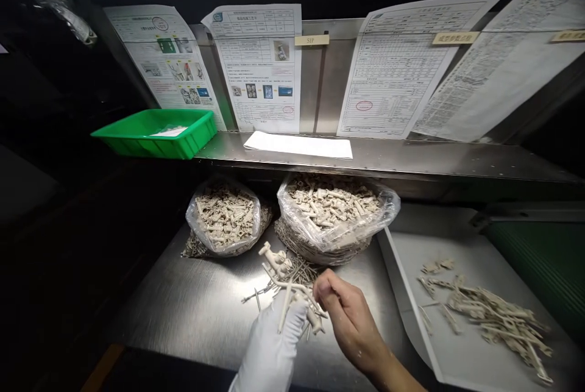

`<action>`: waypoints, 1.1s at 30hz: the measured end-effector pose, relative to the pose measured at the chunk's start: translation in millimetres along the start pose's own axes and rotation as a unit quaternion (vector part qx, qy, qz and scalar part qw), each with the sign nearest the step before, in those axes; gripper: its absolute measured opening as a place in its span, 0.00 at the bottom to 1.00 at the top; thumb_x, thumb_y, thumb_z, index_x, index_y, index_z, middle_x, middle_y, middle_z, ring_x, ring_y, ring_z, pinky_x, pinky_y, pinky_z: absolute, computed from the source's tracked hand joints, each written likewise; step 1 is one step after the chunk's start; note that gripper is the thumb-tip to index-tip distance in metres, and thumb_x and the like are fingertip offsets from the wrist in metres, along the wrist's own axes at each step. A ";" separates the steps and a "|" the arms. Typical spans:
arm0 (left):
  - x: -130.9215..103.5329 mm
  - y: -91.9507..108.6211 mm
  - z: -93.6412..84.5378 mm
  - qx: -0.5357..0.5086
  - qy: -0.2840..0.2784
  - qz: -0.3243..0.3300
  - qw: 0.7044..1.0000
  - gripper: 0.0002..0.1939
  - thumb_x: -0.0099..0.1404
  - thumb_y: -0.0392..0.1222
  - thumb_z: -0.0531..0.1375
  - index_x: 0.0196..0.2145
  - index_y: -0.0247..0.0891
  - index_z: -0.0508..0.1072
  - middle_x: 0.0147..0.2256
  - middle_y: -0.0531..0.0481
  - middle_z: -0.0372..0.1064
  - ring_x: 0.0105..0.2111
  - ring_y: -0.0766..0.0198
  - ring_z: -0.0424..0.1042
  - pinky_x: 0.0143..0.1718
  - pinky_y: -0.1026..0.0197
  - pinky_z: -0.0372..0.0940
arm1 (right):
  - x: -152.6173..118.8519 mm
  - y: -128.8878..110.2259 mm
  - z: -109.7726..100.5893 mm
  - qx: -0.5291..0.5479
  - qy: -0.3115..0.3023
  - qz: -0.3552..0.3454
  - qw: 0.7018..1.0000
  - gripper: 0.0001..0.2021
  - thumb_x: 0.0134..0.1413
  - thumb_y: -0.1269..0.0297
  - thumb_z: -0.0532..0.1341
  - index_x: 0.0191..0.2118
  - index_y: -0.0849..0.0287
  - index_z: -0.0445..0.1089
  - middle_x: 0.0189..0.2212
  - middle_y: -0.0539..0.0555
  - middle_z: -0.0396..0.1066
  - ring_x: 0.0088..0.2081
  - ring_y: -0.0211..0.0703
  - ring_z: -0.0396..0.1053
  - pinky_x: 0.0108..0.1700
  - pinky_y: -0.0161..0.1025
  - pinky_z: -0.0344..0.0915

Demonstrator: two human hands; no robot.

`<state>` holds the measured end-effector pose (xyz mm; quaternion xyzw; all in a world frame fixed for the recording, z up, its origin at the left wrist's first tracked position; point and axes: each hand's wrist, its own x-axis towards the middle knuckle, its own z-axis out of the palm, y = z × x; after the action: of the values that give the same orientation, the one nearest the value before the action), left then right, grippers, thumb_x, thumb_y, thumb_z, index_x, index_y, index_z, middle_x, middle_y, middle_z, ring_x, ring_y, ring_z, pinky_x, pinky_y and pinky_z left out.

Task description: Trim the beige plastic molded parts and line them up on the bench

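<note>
My left hand (pixel 274 340), in a white glove, is closed around a branched beige moulded plastic piece (pixel 276 262), with tubular parts and thin runners sticking out past the fingers. My bare right hand (pixel 354 322) is curled, thumb and fingers pressed together, right beside the piece's right end. Whatever lies between its fingertips is hidden. Behind both hands, thin beige sticks (pixel 301 270) lie in a loose pile on the metal table (pixel 169 300). Two clear plastic bags full of small beige parts stand beyond: a smaller left bag (pixel 191 230) and a larger right bag (pixel 388 212).
At right, a grey tray (pixel 406 313) holds a heap of beige branched pieces (pixel 498 316), beside a dark green surface (pixel 539 258). A metal shelf (pixel 393 157) crosses the back, carrying a green bin (pixel 150 147) and white paper (pixel 297 145). Printed sheets (pixel 260 69) hang above.
</note>
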<state>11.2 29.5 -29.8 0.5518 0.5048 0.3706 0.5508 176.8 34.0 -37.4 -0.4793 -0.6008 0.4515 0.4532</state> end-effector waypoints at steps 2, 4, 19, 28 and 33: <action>1.2 5.8 -2.2 0.031 -0.071 0.023 0.997 0.20 0.75 0.58 0.53 0.43 0.44 0.79 0.35 0.46 0.78 0.35 0.54 0.76 0.44 0.55 0.70 | 0.6 -2.6 -1.6 -0.025 -0.013 -0.012 1.000 0.22 0.75 0.48 0.50 0.30 0.54 0.59 0.27 0.49 0.61 0.30 0.40 0.59 0.32 0.37 0.54; 1.4 11.2 -3.4 0.027 -0.117 0.030 0.992 0.19 0.76 0.56 0.53 0.45 0.44 0.78 0.35 0.46 0.78 0.35 0.55 0.75 0.44 0.56 0.69 | 0.0 -6.8 -1.9 -0.039 -0.036 -0.017 0.998 0.22 0.74 0.48 0.51 0.28 0.54 0.56 0.25 0.48 0.59 0.28 0.40 0.57 0.31 0.37 0.52; -11.6 23.2 -4.7 -0.234 -0.108 -0.033 0.966 0.25 0.74 0.63 0.55 0.30 0.41 0.73 0.33 0.48 0.69 0.35 0.58 0.68 0.44 0.55 0.65 | 6.1 -10.4 -39.1 -0.100 0.036 -0.002 0.994 0.19 0.68 0.48 0.62 0.32 0.56 0.75 0.29 0.54 0.73 0.31 0.44 0.67 0.33 0.39 0.58; -1.6 9.9 4.2 0.017 -0.002 -0.037 0.999 0.12 0.65 0.51 0.69 0.37 0.41 0.75 0.30 0.53 0.68 0.32 0.59 0.68 0.38 0.58 0.62 | 1.5 -19.3 -31.5 -0.088 0.017 0.009 0.996 0.24 0.68 0.43 0.59 0.27 0.56 0.69 0.23 0.49 0.67 0.26 0.39 0.63 0.29 0.36 0.57; -3.0 7.8 7.5 0.014 0.006 -0.054 0.998 0.20 0.73 0.60 0.57 0.33 0.42 0.71 0.28 0.51 0.73 0.31 0.57 0.72 0.37 0.57 0.63 | -1.4 -3.1 -8.7 -0.083 0.039 -0.001 0.996 0.21 0.73 0.46 0.53 0.33 0.55 0.66 0.25 0.48 0.65 0.27 0.39 0.62 0.30 0.36 0.55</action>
<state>19.0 25.8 -22.6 0.5295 0.5424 0.3367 0.5586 185.0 33.2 -32.9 -0.5321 -0.6182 0.3807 0.4356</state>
